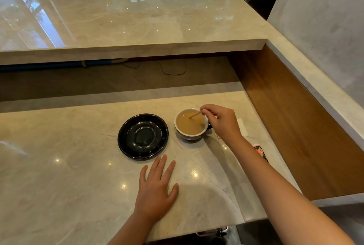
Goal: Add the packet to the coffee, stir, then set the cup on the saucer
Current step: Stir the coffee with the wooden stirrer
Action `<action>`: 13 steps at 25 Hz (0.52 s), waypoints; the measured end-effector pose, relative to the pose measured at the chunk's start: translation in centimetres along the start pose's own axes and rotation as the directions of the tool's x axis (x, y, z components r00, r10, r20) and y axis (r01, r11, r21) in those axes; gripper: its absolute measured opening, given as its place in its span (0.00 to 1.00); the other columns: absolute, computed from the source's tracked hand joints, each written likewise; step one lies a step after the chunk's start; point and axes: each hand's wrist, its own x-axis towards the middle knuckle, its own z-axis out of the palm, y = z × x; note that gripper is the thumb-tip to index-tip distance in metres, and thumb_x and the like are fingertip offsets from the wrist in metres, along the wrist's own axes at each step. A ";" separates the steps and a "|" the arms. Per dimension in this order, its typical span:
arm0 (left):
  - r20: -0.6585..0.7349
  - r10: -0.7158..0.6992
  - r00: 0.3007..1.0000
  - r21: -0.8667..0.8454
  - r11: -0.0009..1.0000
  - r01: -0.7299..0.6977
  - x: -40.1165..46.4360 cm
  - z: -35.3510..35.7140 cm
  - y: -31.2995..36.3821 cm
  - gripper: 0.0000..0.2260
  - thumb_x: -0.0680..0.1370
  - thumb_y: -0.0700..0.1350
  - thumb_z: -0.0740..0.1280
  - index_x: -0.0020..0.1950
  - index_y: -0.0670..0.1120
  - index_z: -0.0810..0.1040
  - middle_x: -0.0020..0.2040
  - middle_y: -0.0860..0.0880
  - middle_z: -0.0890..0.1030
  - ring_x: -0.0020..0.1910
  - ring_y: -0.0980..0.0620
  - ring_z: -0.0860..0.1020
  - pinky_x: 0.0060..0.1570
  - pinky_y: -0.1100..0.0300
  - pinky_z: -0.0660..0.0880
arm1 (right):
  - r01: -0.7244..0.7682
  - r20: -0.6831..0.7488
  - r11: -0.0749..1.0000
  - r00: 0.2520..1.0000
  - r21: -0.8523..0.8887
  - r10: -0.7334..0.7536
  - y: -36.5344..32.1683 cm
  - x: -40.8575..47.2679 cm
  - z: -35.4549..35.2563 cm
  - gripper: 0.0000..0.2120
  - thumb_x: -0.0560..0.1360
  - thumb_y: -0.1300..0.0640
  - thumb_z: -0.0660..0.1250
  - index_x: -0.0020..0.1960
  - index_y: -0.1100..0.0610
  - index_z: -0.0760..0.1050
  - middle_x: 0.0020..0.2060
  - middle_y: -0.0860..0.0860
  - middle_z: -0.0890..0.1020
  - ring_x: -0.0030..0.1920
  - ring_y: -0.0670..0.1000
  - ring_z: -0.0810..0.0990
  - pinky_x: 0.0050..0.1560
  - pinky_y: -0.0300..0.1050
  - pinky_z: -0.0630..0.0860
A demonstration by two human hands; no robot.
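A white cup with a dark handle stands on the marble counter, filled with light brown coffee. My right hand hovers over the cup's right side and pinches a thin wooden stir stick whose tip dips into the coffee. Left of the cup, apart from it, lies an empty black saucer. My left hand rests flat on the counter in front of the saucer, fingers spread, holding nothing. A colourful packet lies partly hidden behind my right forearm.
A white paper slip lies right of the cup, behind my right hand. A raised marble ledge runs across the back, and a wooden side wall closes the right. The counter's front edge is near my body.
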 end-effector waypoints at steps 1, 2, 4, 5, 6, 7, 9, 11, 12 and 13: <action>0.000 0.000 1.000 -0.003 1.000 0.000 0.0 0.0 0.0 0.28 0.75 0.60 0.55 0.74 0.54 0.58 0.74 0.48 0.58 0.72 0.52 0.49 0.67 0.48 0.45 | 0.028 0.009 0.999 1.000 -0.036 -0.028 0.2 0.1 -0.4 0.07 0.74 0.61 0.65 0.49 0.59 0.81 0.44 0.57 0.85 0.44 0.53 0.81 0.47 0.48 0.79; 0.000 0.002 1.000 -0.006 1.000 -0.002 0.0 0.0 0.0 0.28 0.75 0.60 0.55 0.74 0.54 0.58 0.74 0.48 0.59 0.72 0.52 0.49 0.67 0.47 0.45 | 0.056 0.024 0.995 0.998 -0.078 -0.054 0.4 0.0 -0.8 0.07 0.75 0.61 0.65 0.48 0.60 0.80 0.43 0.57 0.85 0.43 0.55 0.82 0.46 0.50 0.79; -0.005 0.006 1.000 -0.016 1.000 -0.006 0.0 -0.1 0.0 0.27 0.75 0.60 0.55 0.73 0.54 0.58 0.74 0.48 0.59 0.72 0.52 0.50 0.66 0.47 0.46 | 0.104 0.069 0.982 0.993 -0.159 -0.094 0.6 -0.4 -1.7 0.07 0.75 0.61 0.64 0.48 0.61 0.80 0.42 0.58 0.85 0.42 0.57 0.82 0.45 0.52 0.79; -0.008 0.007 1.000 -0.020 1.000 -0.007 0.0 -0.1 0.0 0.27 0.75 0.60 0.55 0.73 0.54 0.58 0.74 0.48 0.59 0.72 0.52 0.50 0.66 0.47 0.46 | 0.118 0.094 0.976 0.990 -0.186 -0.102 0.7 -0.7 -2.1 0.07 0.75 0.61 0.64 0.48 0.61 0.79 0.42 0.58 0.85 0.42 0.57 0.81 0.45 0.53 0.79; -0.009 0.007 1.000 -0.021 1.000 -0.007 0.0 -0.1 0.0 0.27 0.75 0.60 0.55 0.73 0.54 0.58 0.74 0.48 0.59 0.72 0.52 0.49 0.66 0.47 0.45 | 0.118 0.114 0.974 0.989 -0.195 -0.097 0.7 -1.0 -2.4 0.07 0.75 0.61 0.64 0.48 0.61 0.79 0.42 0.58 0.85 0.42 0.57 0.81 0.45 0.53 0.79; -0.010 0.007 1.000 -0.021 1.000 -0.007 0.0 -0.1 0.0 0.27 0.75 0.60 0.54 0.73 0.54 0.58 0.74 0.48 0.58 0.72 0.52 0.49 0.66 0.47 0.45 | 0.104 0.126 0.977 0.989 -0.188 -0.081 0.7 -1.3 -2.7 0.07 0.75 0.61 0.64 0.48 0.60 0.80 0.42 0.58 0.85 0.42 0.56 0.81 0.45 0.52 0.79; -0.011 0.009 1.000 -0.025 1.000 -0.009 0.0 -0.1 0.0 0.27 0.75 0.60 0.54 0.73 0.54 0.59 0.74 0.48 0.59 0.72 0.51 0.51 0.66 0.46 0.46 | 0.032 0.114 0.992 0.993 -0.125 -0.017 0.7 -1.8 -2.7 0.06 0.75 0.62 0.64 0.47 0.60 0.80 0.41 0.57 0.85 0.41 0.54 0.82 0.46 0.50 0.78; -0.011 0.015 1.000 -0.032 0.999 -0.015 -0.1 -0.2 0.0 0.27 0.75 0.59 0.54 0.73 0.53 0.59 0.74 0.47 0.60 0.72 0.51 0.51 0.66 0.45 0.48 | -0.075 0.089 0.997 0.993 0.018 0.073 0.7 -2.3 -2.2 0.06 0.74 0.63 0.65 0.45 0.60 0.81 0.39 0.56 0.85 0.39 0.51 0.82 0.46 0.47 0.79; -0.011 0.016 1.000 -0.033 0.999 -0.016 -0.1 -0.2 0.0 0.27 0.75 0.59 0.54 0.73 0.53 0.60 0.74 0.47 0.60 0.72 0.51 0.52 0.66 0.45 0.48 | -0.124 0.087 0.987 0.990 0.099 0.115 0.7 -2.5 -1.8 0.06 0.74 0.64 0.65 0.45 0.60 0.81 0.38 0.56 0.84 0.38 0.50 0.83 0.45 0.45 0.80; -0.011 0.015 1.000 -0.031 0.999 -0.015 -0.1 -0.2 0.0 0.27 0.75 0.59 0.54 0.73 0.53 0.60 0.73 0.47 0.60 0.72 0.51 0.52 0.66 0.46 0.47 | -0.160 0.090 0.973 0.985 0.168 0.146 0.6 -2.6 -1.3 0.06 0.74 0.64 0.65 0.45 0.60 0.81 0.38 0.56 0.84 0.38 0.49 0.83 0.45 0.43 0.81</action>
